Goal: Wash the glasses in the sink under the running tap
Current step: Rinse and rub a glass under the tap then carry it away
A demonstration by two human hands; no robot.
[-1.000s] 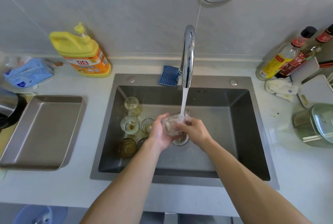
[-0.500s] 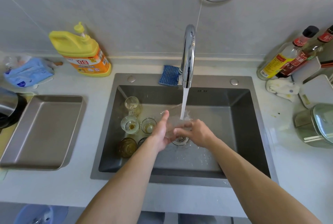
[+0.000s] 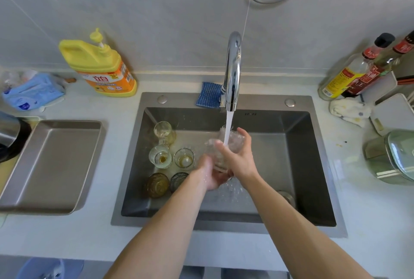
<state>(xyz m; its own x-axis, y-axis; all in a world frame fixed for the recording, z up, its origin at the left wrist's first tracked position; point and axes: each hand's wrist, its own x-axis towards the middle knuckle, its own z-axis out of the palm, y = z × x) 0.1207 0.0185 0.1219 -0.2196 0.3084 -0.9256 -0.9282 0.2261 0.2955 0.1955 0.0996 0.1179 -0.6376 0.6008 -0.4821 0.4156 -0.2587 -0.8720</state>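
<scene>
A clear ribbed glass (image 3: 220, 152) is held under the stream from the chrome tap (image 3: 233, 72), water pouring into it. My left hand (image 3: 209, 175) cups its base from below. My right hand (image 3: 238, 155) wraps its side, thumb across the front. Several other glasses stand at the left of the steel sink (image 3: 313, 166): a small stemmed one (image 3: 163, 132), a ribbed one (image 3: 159, 156), a clear one (image 3: 184, 158), an amber one (image 3: 157, 185) and a grey one (image 3: 178, 181). Some hold yellowish dregs.
A metal tray (image 3: 49, 162) lies on the counter to the left. A yellow detergent bottle (image 3: 100, 66) and blue packet (image 3: 31, 91) stand behind it. A blue sponge (image 3: 209, 97) sits by the tap. Sauce bottles (image 3: 354, 72), a cloth (image 3: 348, 110) and a glass-lidded pot (image 3: 394, 157) are at the right.
The glass has been raised and tipped upright under the stream. My right hand moved up around its side, and my left hand slid down beneath its base.
</scene>
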